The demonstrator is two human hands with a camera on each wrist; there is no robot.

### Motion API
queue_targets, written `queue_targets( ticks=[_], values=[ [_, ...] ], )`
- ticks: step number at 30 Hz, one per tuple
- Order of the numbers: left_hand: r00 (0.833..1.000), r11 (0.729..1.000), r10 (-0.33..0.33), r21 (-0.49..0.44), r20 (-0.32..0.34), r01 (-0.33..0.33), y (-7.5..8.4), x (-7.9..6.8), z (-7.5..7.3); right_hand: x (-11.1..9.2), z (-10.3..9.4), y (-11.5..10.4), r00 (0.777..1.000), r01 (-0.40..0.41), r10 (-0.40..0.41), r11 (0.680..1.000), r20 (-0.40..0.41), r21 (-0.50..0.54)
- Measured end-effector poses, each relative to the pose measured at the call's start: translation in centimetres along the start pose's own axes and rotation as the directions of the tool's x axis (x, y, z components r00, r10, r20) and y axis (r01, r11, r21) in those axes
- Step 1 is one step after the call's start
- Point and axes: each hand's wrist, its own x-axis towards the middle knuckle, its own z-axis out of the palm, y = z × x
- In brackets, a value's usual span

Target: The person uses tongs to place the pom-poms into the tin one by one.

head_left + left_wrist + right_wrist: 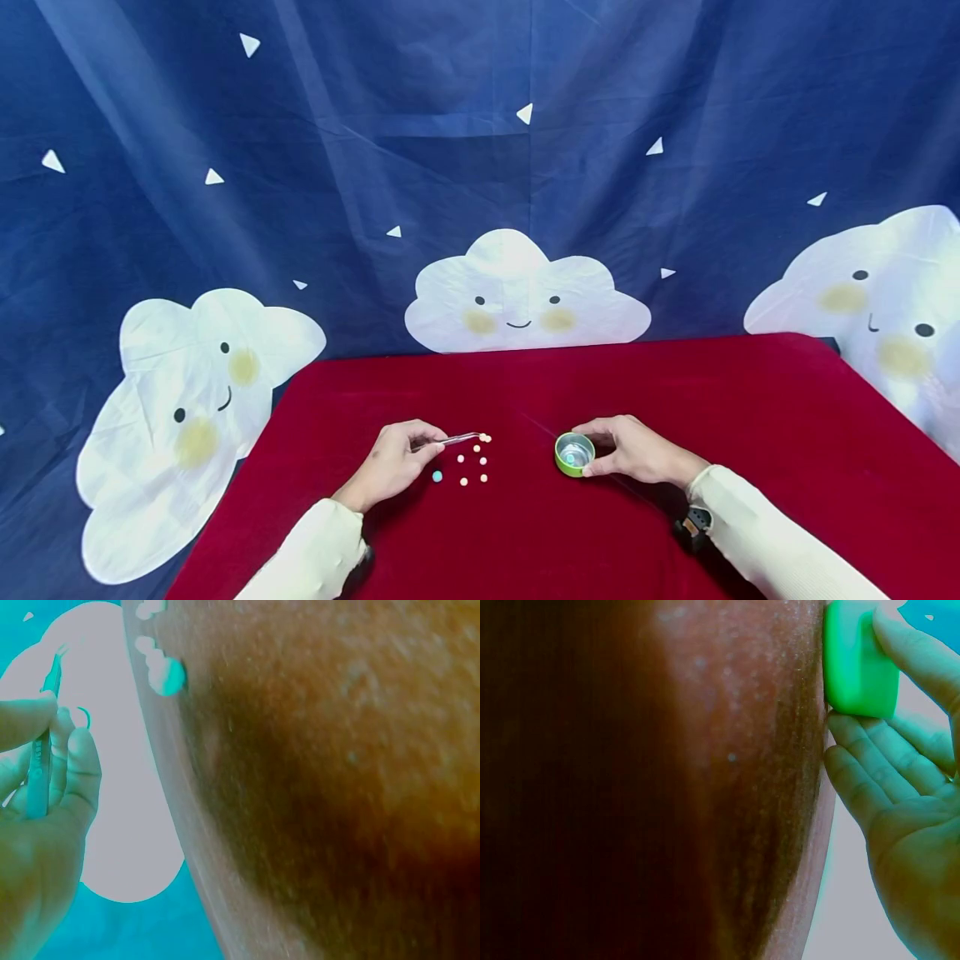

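My left hand (397, 458) pinches a pair of metal tweezers (456, 438), which point to the right. The tweezer tips are right at a small pale ball (483, 437), with a second one close beside it. Several more pale balls (483, 461) lie spread on the red cloth below the tips, and one larger turquoise ball (437, 476) sits nearest the left hand. Over on the right, my right hand (633, 450) holds a small round green tin (575, 472) between thumb and fingers. Its silvery inside shows a turquoise ball (571, 458) at the bottom.
A dark red cloth (525, 533) covers the table. Behind it hangs a blue curtain (480, 167) printed with white clouds and triangles. A dark watch (697, 520) is on the right wrist.
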Motion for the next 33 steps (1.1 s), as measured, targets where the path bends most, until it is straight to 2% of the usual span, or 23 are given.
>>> queue_targets(
  ticks=[21,33],
  values=[
    [0.999,0.999,0.009,-0.032,0.037,-0.008,0.9,0.8,1.4,0.1,0.0,0.2,1.000,-0.005,0.005,1.000,0.007,-0.024],
    [0.995,0.994,-0.006,-0.106,0.105,0.017,1.4,1.1,1.9,0.0,0.0,0.1,1.000,-0.013,0.013,1.000,0.002,-0.028]
  ],
)
